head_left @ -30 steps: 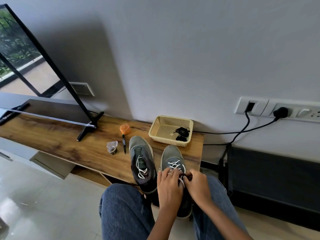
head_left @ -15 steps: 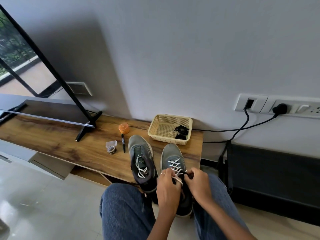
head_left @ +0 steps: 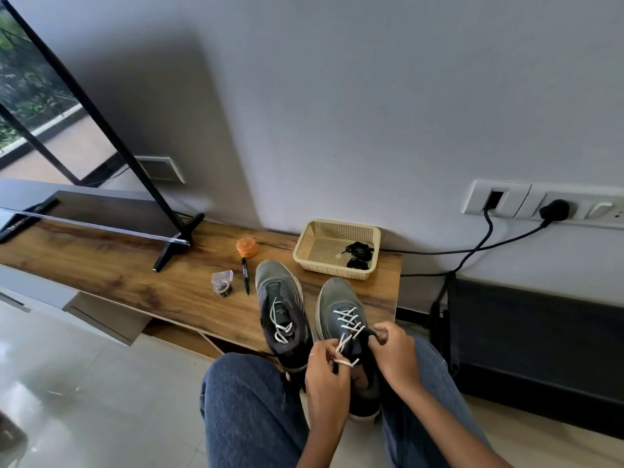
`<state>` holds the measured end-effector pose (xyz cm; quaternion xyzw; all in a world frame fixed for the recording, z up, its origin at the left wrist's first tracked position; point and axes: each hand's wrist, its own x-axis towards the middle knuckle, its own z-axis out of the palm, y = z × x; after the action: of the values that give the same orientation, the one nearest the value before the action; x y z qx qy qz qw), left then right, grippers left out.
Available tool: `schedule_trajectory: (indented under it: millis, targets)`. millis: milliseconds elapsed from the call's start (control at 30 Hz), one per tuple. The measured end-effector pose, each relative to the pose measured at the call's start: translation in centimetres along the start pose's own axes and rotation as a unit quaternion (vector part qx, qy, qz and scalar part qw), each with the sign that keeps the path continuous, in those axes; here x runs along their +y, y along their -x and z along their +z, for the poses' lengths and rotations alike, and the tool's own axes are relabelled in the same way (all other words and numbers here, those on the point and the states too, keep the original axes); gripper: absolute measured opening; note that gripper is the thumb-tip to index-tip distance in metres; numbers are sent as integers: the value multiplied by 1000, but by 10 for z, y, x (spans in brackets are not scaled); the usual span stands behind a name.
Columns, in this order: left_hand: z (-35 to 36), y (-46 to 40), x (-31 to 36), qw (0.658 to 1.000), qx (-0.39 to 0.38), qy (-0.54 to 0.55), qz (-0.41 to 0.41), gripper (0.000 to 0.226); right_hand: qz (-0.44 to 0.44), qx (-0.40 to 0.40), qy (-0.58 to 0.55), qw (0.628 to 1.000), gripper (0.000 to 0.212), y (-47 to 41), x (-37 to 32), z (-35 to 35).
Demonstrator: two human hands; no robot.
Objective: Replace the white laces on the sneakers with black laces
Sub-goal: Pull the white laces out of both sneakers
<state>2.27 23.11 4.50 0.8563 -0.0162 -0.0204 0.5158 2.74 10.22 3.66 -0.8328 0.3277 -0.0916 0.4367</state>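
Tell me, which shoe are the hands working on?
The right sneaker, closest to the basket. Both hands pinch its white lace; the left sneaker sits untouched.

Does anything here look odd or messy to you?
Only the shoes. The left sneaker has its white lace loose and half undone, and both sneakers overhang the wooden shelf edge. The black laces lie bundled in the basket.

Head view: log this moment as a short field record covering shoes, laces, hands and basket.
right shoe: grey sneaker, white lace partly undone
left shoe: second grey sneaker, loose white lace
left hand: pinches the white lace
right hand: grips the right shoe's collar
basket: cream plastic basket holding black laces
surface: wooden shelf
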Motion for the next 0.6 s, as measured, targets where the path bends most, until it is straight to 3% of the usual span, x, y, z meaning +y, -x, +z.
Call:
schedule_trajectory:
  millis: [133, 267, 367, 500, 600]
  targets:
    - [2, 6, -6, 1000, 19, -7, -16, 19, -53, -27, 56, 997, 27, 1, -6, 0]
    - [6, 6, -3, 996, 39, 33, -71, 32, -201, -29, 134, 970, 39, 7, -12, 5]
    - [6, 6, -1, 997, 27, 22, -74, 42, -283, -44, 174, 942, 29, 7, -13, 7]
    - [9, 9, -3, 998, -4, 16, -62, 45, -280, -54, 190, 940, 5, 4, -10, 11]
    - [11, 10, -5, 999, -26, 5, -38, 43, -268, -89, 156, 947, 5, 1, -7, 12]
